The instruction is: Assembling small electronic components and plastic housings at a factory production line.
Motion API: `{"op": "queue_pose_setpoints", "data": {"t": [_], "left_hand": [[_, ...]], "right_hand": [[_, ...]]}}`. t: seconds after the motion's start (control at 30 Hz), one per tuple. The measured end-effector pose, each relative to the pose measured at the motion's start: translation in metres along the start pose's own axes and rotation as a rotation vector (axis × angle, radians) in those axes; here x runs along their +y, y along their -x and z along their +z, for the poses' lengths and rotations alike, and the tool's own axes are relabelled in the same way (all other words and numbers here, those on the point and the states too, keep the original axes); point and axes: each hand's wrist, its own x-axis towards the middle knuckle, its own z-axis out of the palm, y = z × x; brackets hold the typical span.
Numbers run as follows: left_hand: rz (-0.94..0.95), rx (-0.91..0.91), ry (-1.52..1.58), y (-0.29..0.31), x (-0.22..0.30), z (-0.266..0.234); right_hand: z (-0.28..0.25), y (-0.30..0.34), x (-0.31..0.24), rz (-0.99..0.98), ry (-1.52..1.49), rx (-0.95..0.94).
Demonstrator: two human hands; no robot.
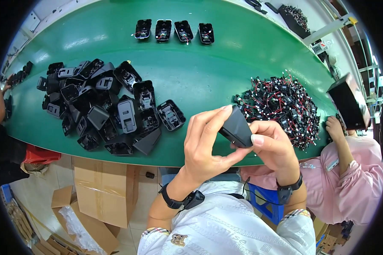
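Between my two hands, above the near edge of the green table (191, 80), a black plastic housing (237, 127) is held tilted. My left hand (204, 140) grips it from the left, fingertips on its top end and thumb below. The fingers of my right hand (270, 138) close on its right end, the thumb pressing its lower corner. Its inside is turned away from me. To the left lies a heap of similar black housings (98, 117), several showing open insides. Right of my hands is a pile of small black parts with red wires and white connectors (285, 106).
Several open housings with wired parts (174, 31) stand in a row at the far side. A black box (349, 102) stands at the right, beside a person in a pink sleeve (359, 170). Another person's arm (0, 102) shows at far left. Cardboard boxes (102, 187) sit on the floor.
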Motion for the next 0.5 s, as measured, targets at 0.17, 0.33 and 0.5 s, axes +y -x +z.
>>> {"op": "queue_pose_setpoints", "data": {"t": [0.17,0.33,0.5], "left_hand": [[-0.074,-0.047,-0.058,-0.004,-0.004,-0.01],[-0.002,-0.051,-0.234,0.001,0.003,-0.044],[-0.01,-0.285,-0.519,-0.001,0.003,-0.05]], "right_hand": [[0.011,-0.037,-0.041,-0.005,0.622,0.191],[-0.04,-0.169,-0.093,-0.541,1.543,0.546],[-0.102,-0.249,-0.072,-0.31,1.7,0.816]]}}
